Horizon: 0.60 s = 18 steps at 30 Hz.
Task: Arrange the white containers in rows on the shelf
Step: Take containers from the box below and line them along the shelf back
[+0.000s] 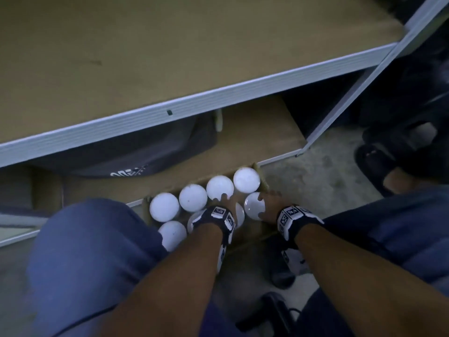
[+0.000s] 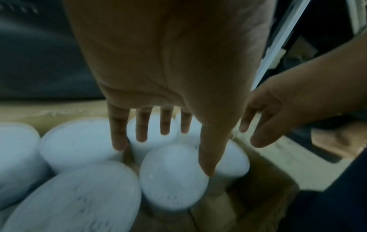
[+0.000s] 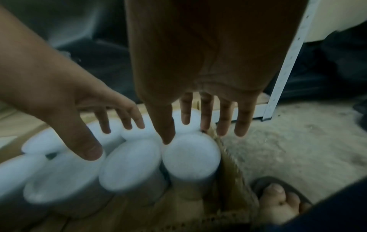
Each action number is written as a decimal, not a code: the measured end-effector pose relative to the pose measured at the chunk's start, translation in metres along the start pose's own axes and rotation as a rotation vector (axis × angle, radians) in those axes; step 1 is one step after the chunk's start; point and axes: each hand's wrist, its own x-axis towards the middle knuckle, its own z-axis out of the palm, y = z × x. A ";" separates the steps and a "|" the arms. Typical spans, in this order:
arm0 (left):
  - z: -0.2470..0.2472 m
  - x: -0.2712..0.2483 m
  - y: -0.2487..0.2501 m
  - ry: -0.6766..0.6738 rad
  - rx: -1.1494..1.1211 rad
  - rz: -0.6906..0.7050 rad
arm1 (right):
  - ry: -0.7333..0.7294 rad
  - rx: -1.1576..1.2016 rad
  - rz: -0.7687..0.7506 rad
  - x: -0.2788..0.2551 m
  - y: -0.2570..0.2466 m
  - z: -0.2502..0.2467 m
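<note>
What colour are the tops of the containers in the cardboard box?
White, plain and unpatterned. The container tops show best in the head view, packed upright in the cardboard box.

dark bag (image 1: 136, 152) under the upper board, cardboard box (image 3: 230, 169) on concrete floor (image 1: 323, 171), sandalled foot (image 3: 278, 202) beside box

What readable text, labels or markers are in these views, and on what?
White lettering on the dark bag under the upper shelf: blurred and partly cut off, not legible.
Black-and-white square markers on the dark wrist straps: patterns, no words.
White round-lidded containers in the brown cardboard box: faint marks, too blurred to read.
</note>
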 end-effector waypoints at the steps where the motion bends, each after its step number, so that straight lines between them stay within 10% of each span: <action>1: 0.011 0.004 0.000 0.033 0.010 -0.003 | -0.005 0.016 -0.001 0.008 0.000 0.007; 5: 0.014 0.003 0.010 0.365 0.033 -0.029 | 0.038 -0.042 0.017 0.031 -0.007 0.029; 18: 0.046 0.034 0.022 0.283 0.034 -0.128 | 0.207 -0.228 -0.039 0.052 -0.006 0.043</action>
